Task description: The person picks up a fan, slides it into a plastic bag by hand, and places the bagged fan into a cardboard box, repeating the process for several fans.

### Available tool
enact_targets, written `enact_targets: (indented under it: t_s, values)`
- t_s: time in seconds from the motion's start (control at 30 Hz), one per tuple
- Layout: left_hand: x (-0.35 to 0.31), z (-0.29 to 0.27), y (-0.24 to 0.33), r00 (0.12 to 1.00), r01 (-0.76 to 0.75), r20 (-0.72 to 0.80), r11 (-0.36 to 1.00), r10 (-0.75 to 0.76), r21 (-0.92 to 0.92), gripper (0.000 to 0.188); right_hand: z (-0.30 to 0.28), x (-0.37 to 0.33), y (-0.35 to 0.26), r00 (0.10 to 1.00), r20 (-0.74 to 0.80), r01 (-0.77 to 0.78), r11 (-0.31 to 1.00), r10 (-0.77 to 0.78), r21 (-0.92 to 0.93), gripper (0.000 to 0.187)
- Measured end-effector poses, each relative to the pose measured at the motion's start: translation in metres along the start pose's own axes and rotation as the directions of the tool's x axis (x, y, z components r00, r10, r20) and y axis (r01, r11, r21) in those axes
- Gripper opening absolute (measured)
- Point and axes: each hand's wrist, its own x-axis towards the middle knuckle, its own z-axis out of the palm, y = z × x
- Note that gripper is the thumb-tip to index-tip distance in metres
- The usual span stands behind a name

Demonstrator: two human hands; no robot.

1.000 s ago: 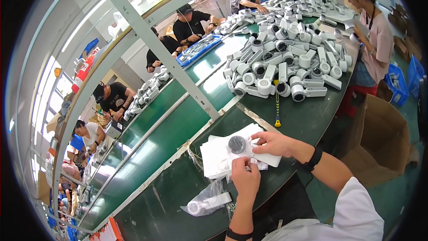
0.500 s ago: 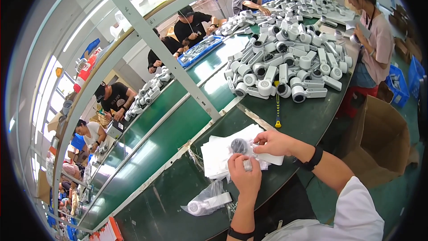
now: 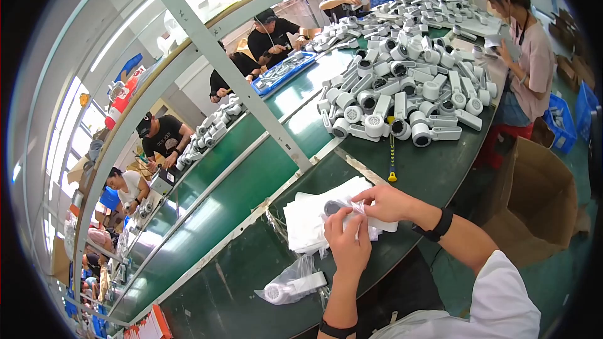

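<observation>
Between my hands, over a stack of white bags or sheets, is a white and grey hair-dryer-shaped device. Its round grey end points left; my fingers and clear plastic film hide most of the rest. My left hand is closed, fingertips against the device and film from the near side. On the far right side, my right hand pinches the crinkled clear film beside the device. Lower left of the stack, another such device in a clear bag lies on the green table.
A large heap of similar devices covers the table's far part. A yellow and black hand tool lies before it. An open cardboard box stands at right. A metal post rises at the table's left edge. Co-workers sit and stand around.
The grey end of the device has tilted, so its round face shows narrower. My left hand has shifted slightly right and up, and my right hand slightly right. Across the table, a co-worker has raised their hands.
</observation>
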Motion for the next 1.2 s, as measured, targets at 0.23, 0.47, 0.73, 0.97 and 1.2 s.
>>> enact_targets:
  t_s: [0.23,0.47,0.73,0.97,1.2]
  values:
    - [-0.012,0.010,0.004,0.957,0.237,-0.158,0.970,-0.243,-0.053,0.023,0.006,-0.002,0.001,0.957,-0.026,-0.234,0.817,0.290,0.527,0.024]
    - [-0.013,0.014,-0.014,0.927,0.309,-0.169,0.936,-0.336,-0.169,0.021,0.010,-0.011,-0.017,0.936,0.057,-0.251,0.546,0.346,0.800,0.024]
    - [-0.026,0.014,-0.006,0.849,0.504,0.019,0.798,-0.528,-0.330,0.010,0.019,-0.008,-0.026,0.918,-0.032,-0.098,0.304,0.395,0.948,0.022]
    - [-0.021,0.000,0.008,0.949,0.306,0.026,0.890,-0.316,-0.337,0.009,0.036,-0.006,-0.020,0.857,-0.222,0.038,0.373,0.465,0.927,0.021]
    - [-0.005,-0.007,0.025,0.586,0.589,0.419,0.009,-0.694,-0.808,0.048,0.045,-0.009,-0.037,0.823,-0.373,0.108,0.526,0.429,0.844,0.023]
